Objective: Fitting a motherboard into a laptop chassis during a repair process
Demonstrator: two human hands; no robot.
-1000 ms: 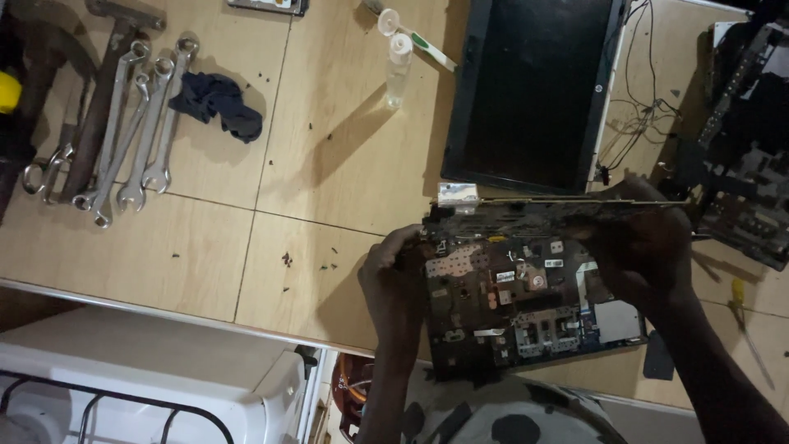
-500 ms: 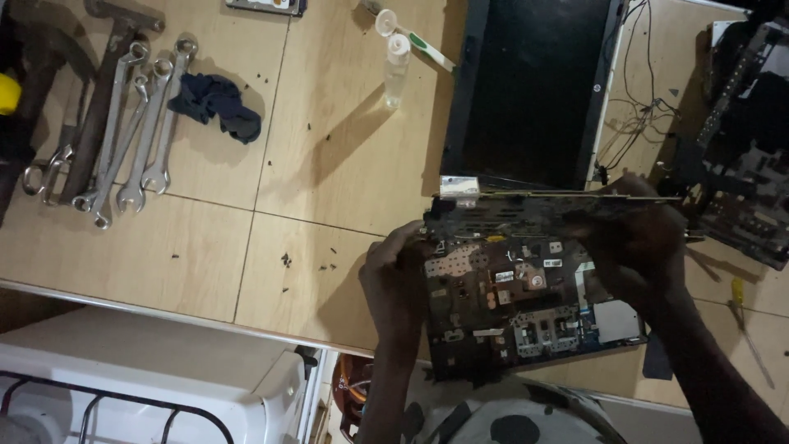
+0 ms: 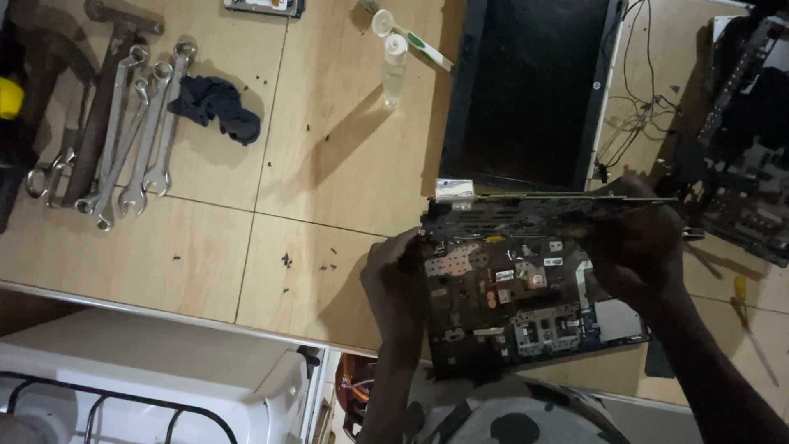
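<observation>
Gripping a bare laptop motherboard (image 3: 518, 288) by its side edges above the desk's (image 3: 246, 247) near edge, the left hand (image 3: 399, 284) and right hand (image 3: 637, 247) clamp this light, stiff, fragile board, best held off its components.

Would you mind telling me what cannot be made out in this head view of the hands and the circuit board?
- Circuit board: its side edges are covered by the left hand and right hand.
- Board components: too small and dim to identify.
- Dismantled device: cut off by the right edge, in shadow.
- Spanners: sizes unreadable.
- Dark panel: top cropped by the frame.
</observation>
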